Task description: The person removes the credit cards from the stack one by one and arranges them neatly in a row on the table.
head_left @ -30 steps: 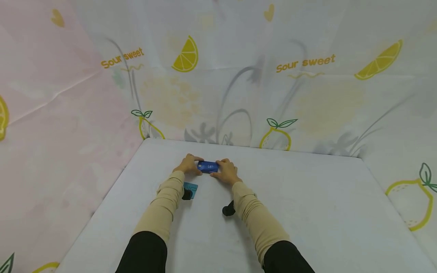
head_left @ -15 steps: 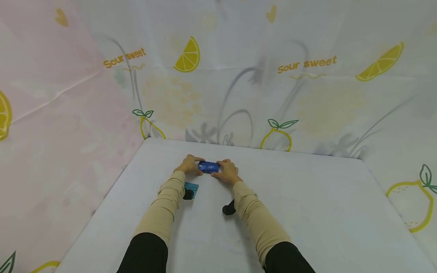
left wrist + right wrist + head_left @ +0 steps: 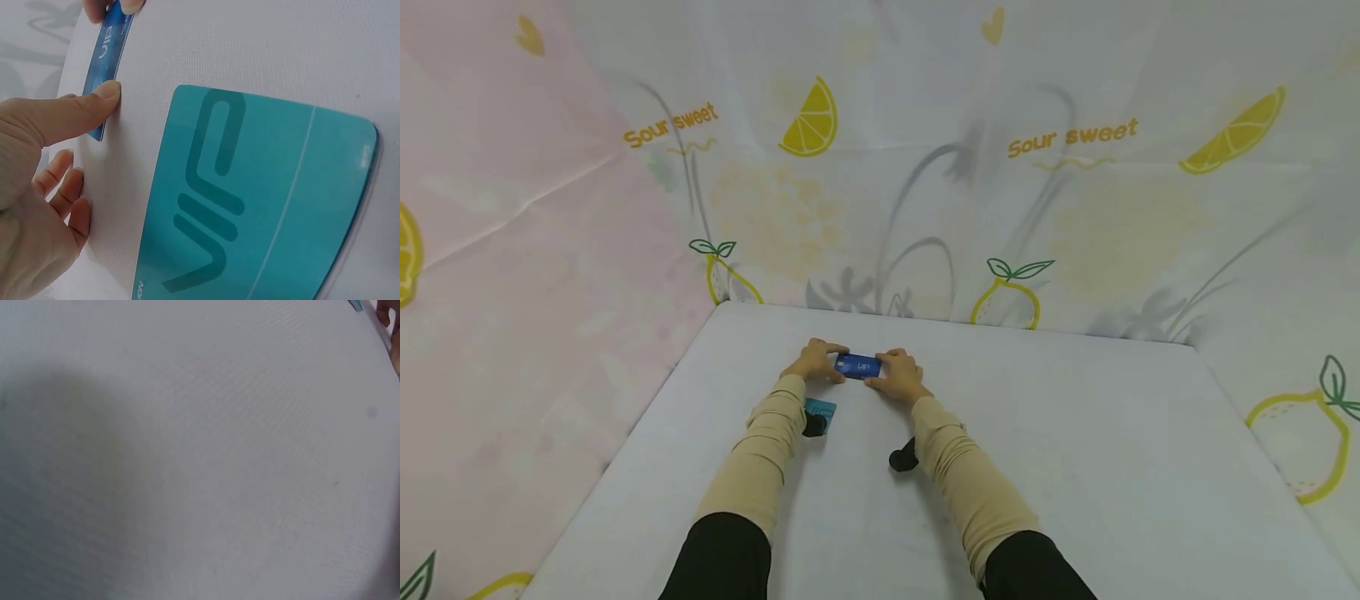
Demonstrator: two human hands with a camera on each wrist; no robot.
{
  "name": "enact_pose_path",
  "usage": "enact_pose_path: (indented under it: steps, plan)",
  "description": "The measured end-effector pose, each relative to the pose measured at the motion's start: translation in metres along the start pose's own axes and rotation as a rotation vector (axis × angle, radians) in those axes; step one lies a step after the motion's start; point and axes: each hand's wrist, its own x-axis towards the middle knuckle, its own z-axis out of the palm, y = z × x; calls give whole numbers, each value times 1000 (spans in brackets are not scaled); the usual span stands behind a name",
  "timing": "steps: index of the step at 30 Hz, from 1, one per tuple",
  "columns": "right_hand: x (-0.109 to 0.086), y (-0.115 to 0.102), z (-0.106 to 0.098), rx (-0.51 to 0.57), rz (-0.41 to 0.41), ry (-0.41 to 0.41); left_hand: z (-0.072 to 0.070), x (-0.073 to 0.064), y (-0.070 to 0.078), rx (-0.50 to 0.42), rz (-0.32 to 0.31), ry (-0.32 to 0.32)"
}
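Observation:
A dark blue card [image 3: 858, 367] lettered "VIP" lies between my two hands near the far side of the white table. My left hand [image 3: 811, 362] holds its left end, with the thumb [image 3: 100, 103] on the near edge in the left wrist view. At the right end, my right hand [image 3: 898, 377] grips it between thumb and fingers. Closer to me, a larger-looking teal VIP card [image 3: 262, 187] lies beneath the left wrist, partly hidden by the sleeve and black camera in the head view. Only a corner of the teal card [image 3: 355, 305] shows in the right wrist view.
The white table [image 3: 1075, 467] meets a fabric backdrop [image 3: 895, 225] printed with lemons at the back and sides. Black wrist cameras stick out under both forearms, the right one [image 3: 903, 457] close above the tabletop.
Both hands keep their hold on the blue card, and neither card visibly moves on the table. The head view shifts only slightly.

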Motion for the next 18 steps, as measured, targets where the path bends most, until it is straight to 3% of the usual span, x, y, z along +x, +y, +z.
enact_pose_path:
  steps: [2,5,9,10,11,13,16,18]
  plan:
    - [-1,0,1,3,1,9,4,4,-7,5,32,14]
    - [-2,0,2,31,-2,22,21,41,-38,33,83,56]
    - [-3,0,4,60,-7,31,36,81,-67,31,34,37]
    - [-3,0,4,55,-8,33,37,83,-69,29,34,41]
    - [-3,0,5,51,-9,36,38,83,-71,21,49,51]
    - [-3,0,6,41,-4,38,32,69,-60,15,41,49]
    - [-3,0,8,27,5,40,18,33,-32,14,44,66]
    - [-4,-1,8,27,7,39,6,4,-7,0,-16,32]
